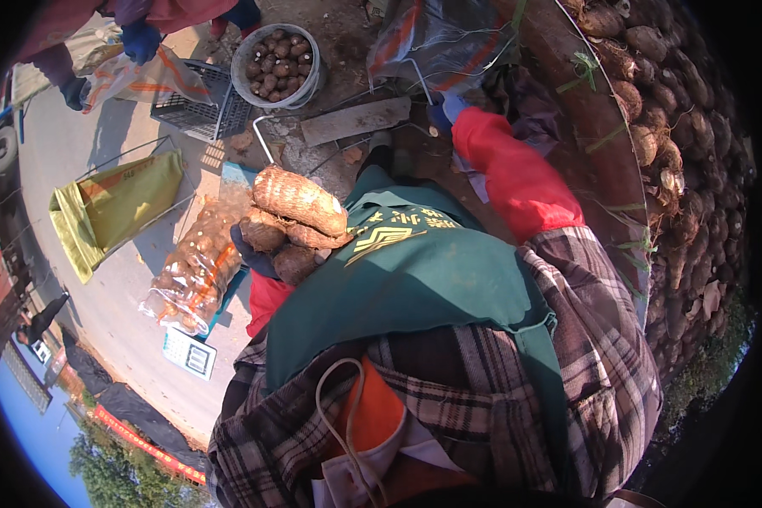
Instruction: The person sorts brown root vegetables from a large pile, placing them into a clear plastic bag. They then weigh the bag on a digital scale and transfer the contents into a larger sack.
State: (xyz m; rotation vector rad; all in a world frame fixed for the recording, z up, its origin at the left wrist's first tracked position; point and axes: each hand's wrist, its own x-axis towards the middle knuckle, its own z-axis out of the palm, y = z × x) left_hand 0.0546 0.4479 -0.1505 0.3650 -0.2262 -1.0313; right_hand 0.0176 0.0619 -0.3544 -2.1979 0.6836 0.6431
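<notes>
My left hand [254, 253], in a dark blue glove and red sleeve, cradles several brown taro corms [300, 200] against the green apron [413, 273]. My right hand [443, 113], gloved in blue, is at the bent metal rod of a stand [421, 79], beside an open clear plastic bag with orange stripes [444, 41]; its fingers are too unclear to tell their grip. Left of my left hand, a filled clear bag of taro [193, 267] lies on a blue platform scale [232, 289] with a white display unit [190, 353].
A large taro heap [686, 159] lies at the right behind a brown sheet edge. Ahead stand a bucket of small taro [278, 66] and a black crate [200, 117]. A yellow woven bag [117, 206] hangs on a wire frame at left. A co-worker's gloved hands [141, 43] hold another bag.
</notes>
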